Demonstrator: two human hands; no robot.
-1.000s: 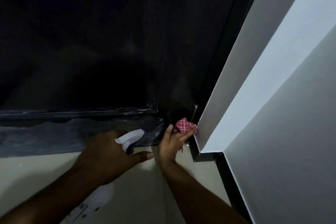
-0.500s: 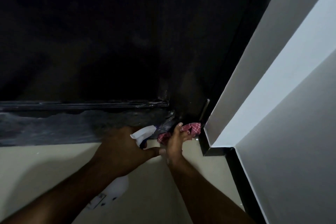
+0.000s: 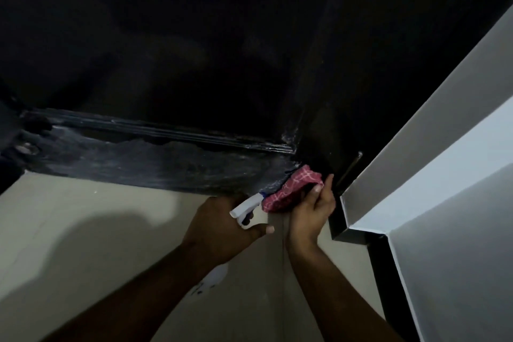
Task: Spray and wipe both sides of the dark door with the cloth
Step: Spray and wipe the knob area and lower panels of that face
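Observation:
The dark door (image 3: 194, 50) fills the upper part of the view; its bottom rail (image 3: 155, 164) looks smeared and wet. My right hand (image 3: 312, 214) is closed on a red checked cloth (image 3: 291, 189) and presses it against the door's lower right corner. My left hand (image 3: 222, 228) grips a white spray bottle (image 3: 244, 209) just left of the cloth, nozzle toward the door. The bottle's body is mostly hidden under my hand and forearm.
A white wall (image 3: 444, 189) with a black skirting strip (image 3: 388, 280) stands close on the right, meeting the black door frame (image 3: 349, 175). Pale beige floor (image 3: 83, 244) spreads below the door to the left.
My right hand has drawn the cloth down and left along the door's bottom corner, next to the spray nozzle. The left hand with the bottle has stayed near the door's base.

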